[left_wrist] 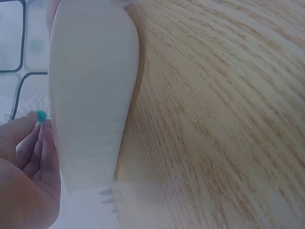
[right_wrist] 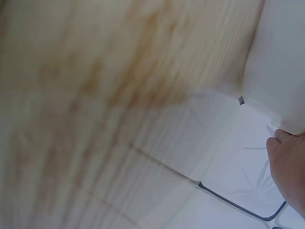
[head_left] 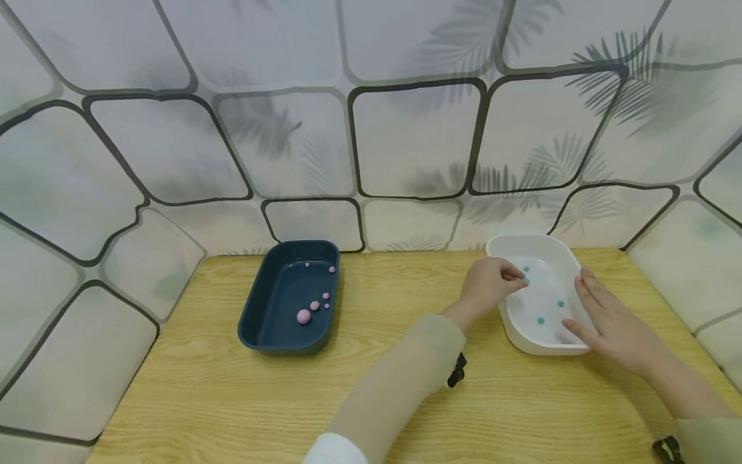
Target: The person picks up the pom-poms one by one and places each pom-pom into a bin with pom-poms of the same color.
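On the right of the table stands a white tray (head_left: 518,322) with several small teal balls in it, one teal ball (head_left: 560,303) near its middle. My left hand (head_left: 489,283) reaches over the tray's left rim. Between its thumb and fingertips it pinches a teal ball (left_wrist: 41,116), seen clearly in the left wrist view above the rim. My right hand (head_left: 620,328) lies along the tray's right rim with fingers straight, the thumb over the inside. In the right wrist view, part of the right hand (right_wrist: 289,167) shows at the tray's outer wall (right_wrist: 279,62).
A dark blue tray (head_left: 261,322) stands on the left of the wooden table (head_left: 400,361), with several pink balls of different sizes inside, the largest pink ball (head_left: 304,316) toward the front. Behind the table rises a patterned backdrop (head_left: 417,142), close to both trays.
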